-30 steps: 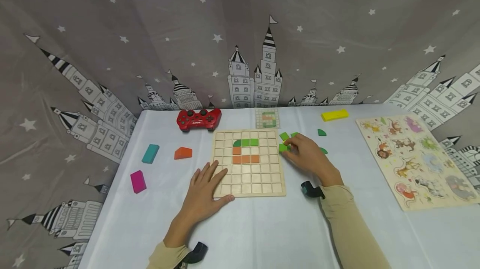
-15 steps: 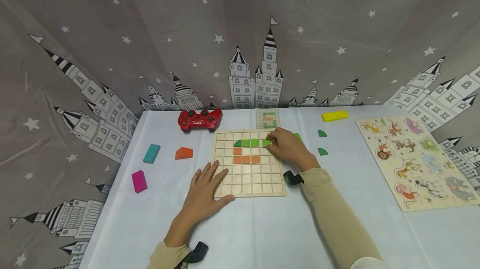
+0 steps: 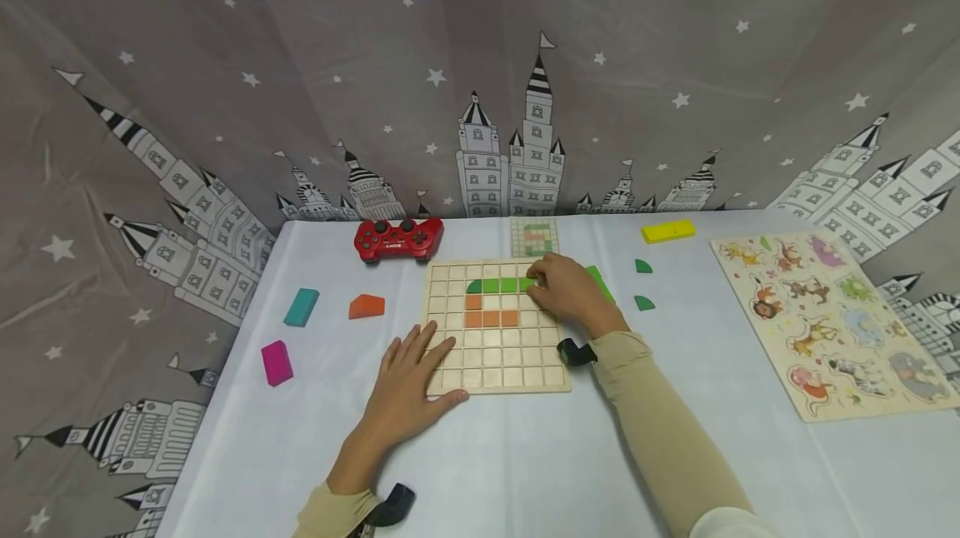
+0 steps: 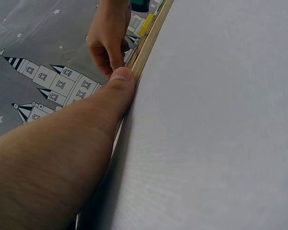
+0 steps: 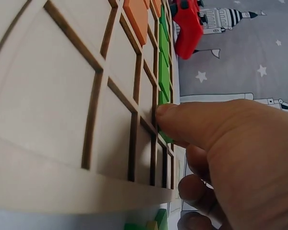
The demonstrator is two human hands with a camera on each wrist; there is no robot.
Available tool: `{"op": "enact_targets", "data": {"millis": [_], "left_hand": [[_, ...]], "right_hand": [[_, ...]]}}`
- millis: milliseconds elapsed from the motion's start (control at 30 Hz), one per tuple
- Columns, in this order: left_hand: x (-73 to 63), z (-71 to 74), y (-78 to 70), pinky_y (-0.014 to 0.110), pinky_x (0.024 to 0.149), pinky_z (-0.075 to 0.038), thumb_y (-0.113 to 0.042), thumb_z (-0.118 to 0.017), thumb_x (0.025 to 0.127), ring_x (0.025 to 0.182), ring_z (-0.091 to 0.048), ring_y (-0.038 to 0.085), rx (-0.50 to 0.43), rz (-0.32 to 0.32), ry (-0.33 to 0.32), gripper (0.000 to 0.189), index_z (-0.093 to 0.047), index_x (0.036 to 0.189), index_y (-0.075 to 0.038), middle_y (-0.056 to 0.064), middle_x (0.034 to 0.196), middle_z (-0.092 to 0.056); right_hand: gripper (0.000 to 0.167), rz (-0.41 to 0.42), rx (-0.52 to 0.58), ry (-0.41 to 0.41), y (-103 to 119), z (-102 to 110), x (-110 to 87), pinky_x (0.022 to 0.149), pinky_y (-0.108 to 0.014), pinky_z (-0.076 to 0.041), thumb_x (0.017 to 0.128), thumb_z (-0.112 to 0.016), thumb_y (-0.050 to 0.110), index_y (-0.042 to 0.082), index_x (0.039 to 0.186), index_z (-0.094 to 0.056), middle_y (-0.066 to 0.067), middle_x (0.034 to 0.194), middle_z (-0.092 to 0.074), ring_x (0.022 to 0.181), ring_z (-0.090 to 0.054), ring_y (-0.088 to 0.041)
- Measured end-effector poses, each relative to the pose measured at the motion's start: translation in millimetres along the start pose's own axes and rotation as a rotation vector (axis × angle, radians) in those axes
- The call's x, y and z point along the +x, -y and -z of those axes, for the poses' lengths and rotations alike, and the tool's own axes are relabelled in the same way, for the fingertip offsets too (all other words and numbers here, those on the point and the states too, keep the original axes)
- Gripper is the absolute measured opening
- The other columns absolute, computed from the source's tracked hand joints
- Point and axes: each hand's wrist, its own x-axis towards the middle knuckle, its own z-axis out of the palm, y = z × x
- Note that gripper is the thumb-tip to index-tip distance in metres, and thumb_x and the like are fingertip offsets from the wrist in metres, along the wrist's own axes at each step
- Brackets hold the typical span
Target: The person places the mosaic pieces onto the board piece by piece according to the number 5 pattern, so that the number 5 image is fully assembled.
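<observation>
A wooden grid board (image 3: 492,359) lies on the white table, its cells edged by raised strips. My left hand (image 3: 405,388) rests with spread fingers on its lower left side. In the upper row sit a dark green quarter-round tile (image 3: 475,286) and green square tiles (image 3: 500,285); orange square tiles (image 3: 491,319) lie below. At the right end of the green row, my right hand (image 3: 567,292) pinches another green square tile (image 3: 525,283). The right wrist view shows the thumb (image 5: 168,112) on that tile, low in its cell; the fingers are partly hidden behind the thumb.
Loose green tiles (image 3: 600,284) lie right of the board, partly behind my right hand, with quarter-round tiles (image 3: 644,303) beyond. Behind the board are a pattern card (image 3: 534,226) and a red game controller (image 3: 399,240). Coloured blocks (image 3: 301,307) lie left, an animal puzzle (image 3: 832,321) right.
My right hand has moved left from the loose tiles onto the board with a green square tile, bringing it up against the end of the green row. The left hand has stayed put.
</observation>
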Motion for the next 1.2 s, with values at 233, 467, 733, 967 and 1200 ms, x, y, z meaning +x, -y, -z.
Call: {"op": "enact_targets", "data": {"millis": [233,467,733,967,1200], "left_hand": [[-0.6,1.8,-0.7,0.059,0.127,-0.012,-0.063,-0.071,0.083,0.157,-0.021,0.037,-0.005,0.007,0.002,0.083,-0.049,0.153,-0.022,0.010,0.168,-0.030],[-0.9,1.0,0.0,0.059,0.127,-0.013,-0.064,-0.070,0.083,0.157,-0.021,0.037,0.001,-0.002,-0.005,0.083,-0.049,0.153,-0.023,0.010,0.168,-0.030],[-1.2,-2.1,2.2,0.059,0.127,-0.014,-0.066,-0.070,0.083,0.157,-0.022,0.037,0.018,-0.003,-0.007,0.084,-0.049,0.153,-0.024,0.010,0.168,-0.030],[0.0,-4.2,2.0,0.059,0.127,-0.013,-0.066,-0.069,0.084,0.158,-0.021,0.037,0.011,-0.005,0.005,0.084,-0.047,0.154,-0.024,0.009,0.168,-0.029],[0.1,-2.5,1.8,0.058,0.127,-0.013,-0.066,-0.069,0.084,0.158,-0.021,0.036,0.013,0.004,0.006,0.084,-0.047,0.154,-0.024,0.009,0.169,-0.029]], "right_hand": [[0.031,-0.013,0.024,0.002,6,2,0.4,0.080,-0.037,-0.052,0.097,-0.069,0.026,0.010,0.123,-0.073,-0.003,0.097,-0.066,0.085,-0.055,-0.018],[0.030,0.006,0.044,-0.002,6,-1,1.3,0.074,-0.034,-0.044,0.097,-0.068,0.023,0.009,0.124,-0.073,-0.002,0.089,-0.059,0.081,-0.052,-0.017],[0.034,0.037,0.088,0.007,6,-4,0.2,0.077,-0.035,-0.047,0.097,-0.068,0.022,0.008,0.128,-0.071,-0.003,0.094,-0.062,0.083,-0.054,-0.018],[0.036,0.015,0.141,-0.063,-8,0,-18.7,0.075,-0.034,-0.048,0.097,-0.068,0.020,0.007,0.131,-0.069,-0.004,0.095,-0.064,0.082,-0.054,-0.017],[0.035,-0.110,0.132,-0.157,-43,14,-55.4,0.075,-0.035,-0.043,0.097,-0.070,0.024,0.008,0.128,-0.070,-0.005,0.096,-0.063,0.083,-0.053,-0.021]]}}
